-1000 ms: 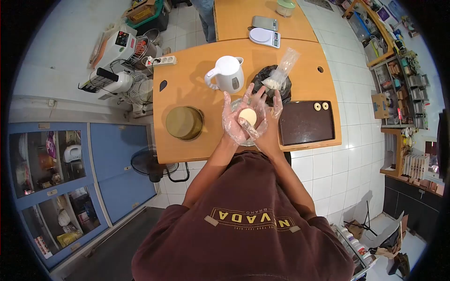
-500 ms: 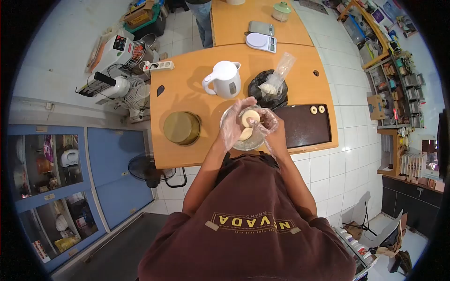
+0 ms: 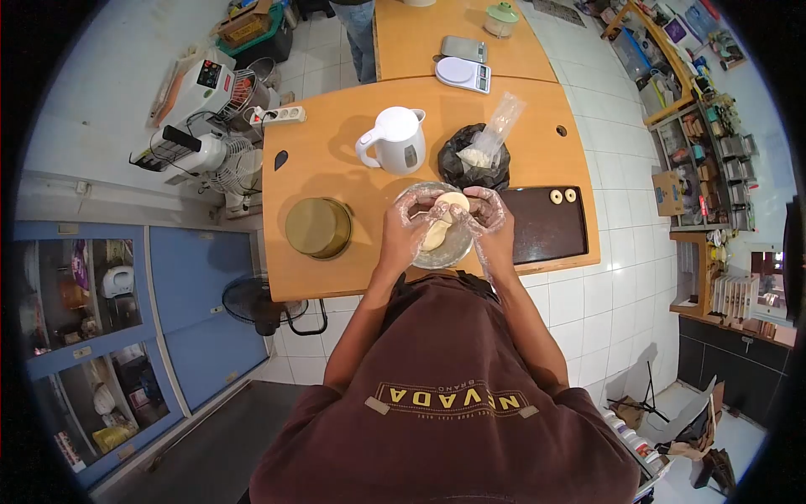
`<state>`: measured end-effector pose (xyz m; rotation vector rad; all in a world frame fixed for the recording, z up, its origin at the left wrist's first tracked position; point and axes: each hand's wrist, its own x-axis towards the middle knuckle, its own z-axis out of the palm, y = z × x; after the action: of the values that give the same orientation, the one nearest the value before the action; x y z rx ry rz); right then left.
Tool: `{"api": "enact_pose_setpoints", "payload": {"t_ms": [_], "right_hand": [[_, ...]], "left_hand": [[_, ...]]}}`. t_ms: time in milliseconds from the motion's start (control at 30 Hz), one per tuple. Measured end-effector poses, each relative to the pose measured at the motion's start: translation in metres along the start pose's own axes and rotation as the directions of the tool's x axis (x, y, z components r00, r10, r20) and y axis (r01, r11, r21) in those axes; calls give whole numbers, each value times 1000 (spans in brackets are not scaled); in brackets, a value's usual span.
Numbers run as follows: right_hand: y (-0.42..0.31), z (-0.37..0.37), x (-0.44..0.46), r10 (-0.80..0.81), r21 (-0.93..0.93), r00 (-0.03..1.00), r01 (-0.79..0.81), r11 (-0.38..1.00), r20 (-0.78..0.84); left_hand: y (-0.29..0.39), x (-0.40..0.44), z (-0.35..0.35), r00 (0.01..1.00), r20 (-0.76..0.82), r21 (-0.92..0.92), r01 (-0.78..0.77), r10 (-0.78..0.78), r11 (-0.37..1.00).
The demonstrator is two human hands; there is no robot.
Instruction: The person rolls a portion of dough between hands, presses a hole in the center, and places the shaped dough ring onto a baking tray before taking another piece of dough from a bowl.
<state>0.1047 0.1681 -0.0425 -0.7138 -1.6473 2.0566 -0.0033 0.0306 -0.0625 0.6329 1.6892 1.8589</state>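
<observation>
In the head view, a pale round piece of dough (image 3: 456,200) is held between the fingertips of my left hand (image 3: 409,225) and my right hand (image 3: 493,220). Clear plastic gloves dusted with white cover both hands. Their fingers are closed on the dough's edges, the left hand on one side, the right on the other. Beneath them sits a round metal bowl (image 3: 456,254). Another lump of dough (image 3: 434,236) shows in it, partly behind my fingers. To the right, a dark baking tray (image 3: 547,231) carries two small dough rings (image 3: 562,196) at its far right corner.
Behind the bowl stands a white electric kettle (image 3: 398,141), beside a black plastic bag (image 3: 453,161) with a clear bag on it. A round greenish-gold container (image 3: 317,228) is at the left. Further back are a white kitchen scale (image 3: 457,72) and a power strip (image 3: 284,116).
My left hand has gone from flat and spread to fingers curled in on the dough piece. The right hand has turned, and both now pinch the dough.
</observation>
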Motion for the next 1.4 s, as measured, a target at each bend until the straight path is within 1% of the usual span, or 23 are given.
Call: {"api": "enact_pose_setpoints", "payload": {"t_ms": [167,233,267,367,467,567,633,767,833,867,967,1033,1167,1233,1267,1333,1400], "right_hand": [[-6,-6,-1,58,-15,997,-57,998,45],[0,-8,-1,59,-6,997,-59,998,54],[1,-9,-2,53,16,998,-53,998,29],[-4,-5,-4,51,59,998,-50,997,-22],[-6,-9,-2,58,53,998,-57,997,-15],[-7,-16,2,46,44,999,-47,998,22],[-6,-22,4,57,33,998,-58,998,33],[-9,-29,4,69,116,997,-65,991,-28],[-10,-36,8,77,121,997,-73,990,-25],[-12,-40,10,77,109,997,-76,991,-5],[-21,-51,16,79,83,995,-84,993,55],[-22,-58,21,76,77,993,-83,994,92],[-28,-67,25,108,66,990,-114,991,87],[-31,-72,26,115,73,987,-124,990,114],[-32,-76,27,114,65,983,-124,990,144],[-32,-87,32,113,49,973,-126,991,200],[-37,-98,35,170,12,951,-179,984,258]], "left_hand": [[5,-4,5,1000,-28,35,5,-4,999],[-3,-1,5,999,-17,35,-38,39,999],[-7,-1,5,998,-13,34,-57,58,998],[9,-3,18,1000,19,-128,24,-22,992],[4,-2,17,999,26,-53,-45,46,998],[2,-3,14,1000,1,-68,5,-5,998],[-1,0,15,1000,18,-36,13,-13,999],[17,1,39,1000,-8,25,-12,12,1000],[19,1,50,1000,-9,-57,20,-20,998],[19,1,56,999,-9,-99,37,-38,994],[26,2,62,999,-8,46,52,-51,998],[22,5,65,999,8,15,50,-50,999],[24,6,78,997,43,-55,62,-60,997],[27,5,84,994,34,-93,102,-99,990],[28,4,88,992,32,-113,122,-119,986],[26,4,89,989,80,-116,130,-121,985],[25,3,90,986,106,-125,142,-129,982]]}}
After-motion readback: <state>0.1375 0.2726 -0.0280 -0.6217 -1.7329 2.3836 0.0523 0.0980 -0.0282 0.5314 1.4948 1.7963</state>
